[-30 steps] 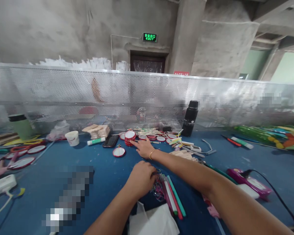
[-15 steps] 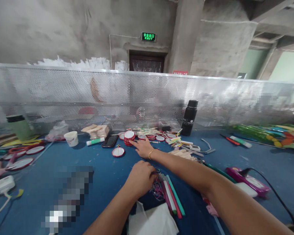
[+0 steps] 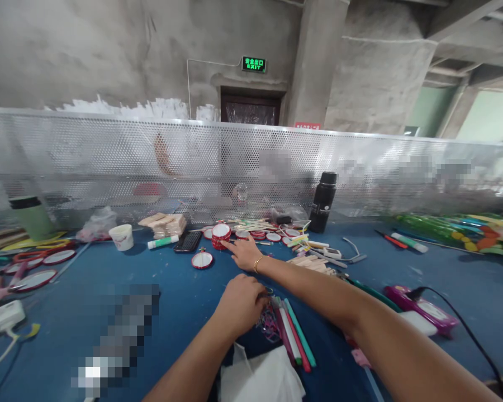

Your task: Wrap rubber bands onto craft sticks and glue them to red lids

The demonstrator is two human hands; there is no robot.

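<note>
Stack of red-rimmed discs (image 3: 221, 237) toward the tabletop's (image 3: 117, 268) far edge, about mid-length, at the right hand's (image 3: 246, 255) fingertips; digits spread, not closed round it. Left hand (image 3: 243, 302) curled by pens (image 3: 290, 334), fingertips hidden; cannot tell its grip. Versus 1 s ago: hands, stack unmoved; view slightly shifted. Stack upright, top disc facing up, axis vertical.

- Exit sign (image 3: 254, 64) is glowing green against a dim wall (image 3: 109, 50).
- Mesh screen (image 3: 193, 167) is reflecting whitish glare.
- Pixel blocks are masking part of the table (image 3: 180, 296).
- Edges are stretching.
</note>
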